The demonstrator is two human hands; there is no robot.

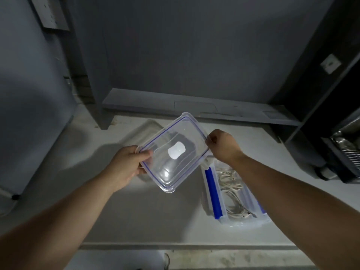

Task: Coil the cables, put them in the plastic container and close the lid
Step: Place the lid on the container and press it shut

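Nearest the camera, the person's left forearm (58, 221) and right forearm (292, 191) are reaching out over the pale table (155, 215), and the right one is crossing above the plastic container (245, 223), hiding part of its right side. The container is sitting on the table to the right, open, with the whitish cables (231, 190) lying in loose loops inside it and a blue latch flap (213, 193) running along its left wall. The clear lid (175, 152) is hanging in the air, tilted, to the left of the container and not yet over it. From here the likeliest trouble is a bad seating: the lid is coming in at an angle, so one corner may be landing before the others. A cable loop riding above the rim could be getting trapped under the blue seal, though how high the loops are sitting cannot be told. The latch flap might also be folding inward and catching beneath the lid. The container looks light, so it may be sliding on the smooth table under pressure. The left hand (128, 164) is gripping the lid's left corner, fingers curled beneath and thumb on top. The right hand (222, 147) is pinching the opposite edge with bent fingers, a lighter hold that may be letting the lid slip.
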